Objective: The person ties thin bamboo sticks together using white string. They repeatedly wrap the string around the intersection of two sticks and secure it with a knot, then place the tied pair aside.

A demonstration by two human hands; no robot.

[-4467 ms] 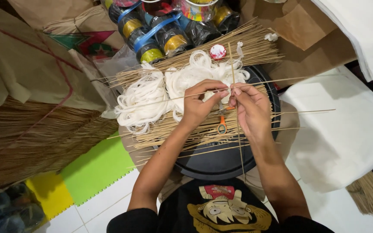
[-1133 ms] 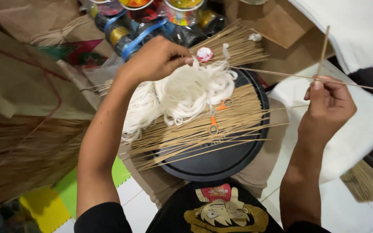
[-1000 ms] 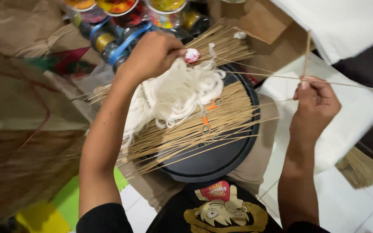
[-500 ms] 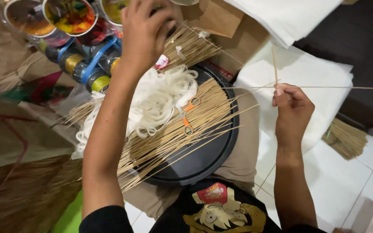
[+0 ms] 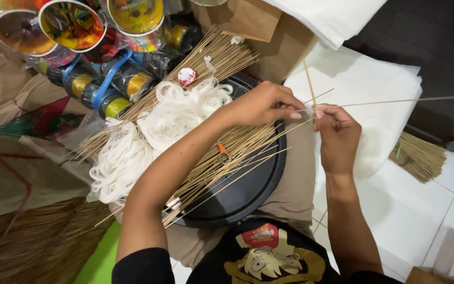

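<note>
While both hands meet over the right edge of the round black tray (image 5: pixel 248 189), the right hand (image 5: pixel 337 134) is pinched shut on a few thin bamboo sticks (image 5: pixel 374 103), one running long and level out to the right, a shorter one standing up past the fingers. The left hand (image 5: pixel 266 105) reaches across from the tray side, thumb and forefinger closed at the spot where those sticks cross, fingertips just beside the right hand's. Under the left forearm a big bundle of sticks (image 5: pixel 222 158) lies slanted across the tray, from its lower left edge up past its top edge. A small orange loop (image 5: pixel 223 153) sits on that bundle. White string coils (image 5: pixel 148 131) are heaped on the tray's left side, spilling over its edge. A small red and white disc (image 5: pixel 186 76) rests near the top edge. Beyond the tray's right edge lie white paper sheets (image 5: pixel 374 84); above the top left stand colourful cups (image 5: pixel 72 26).
</note>
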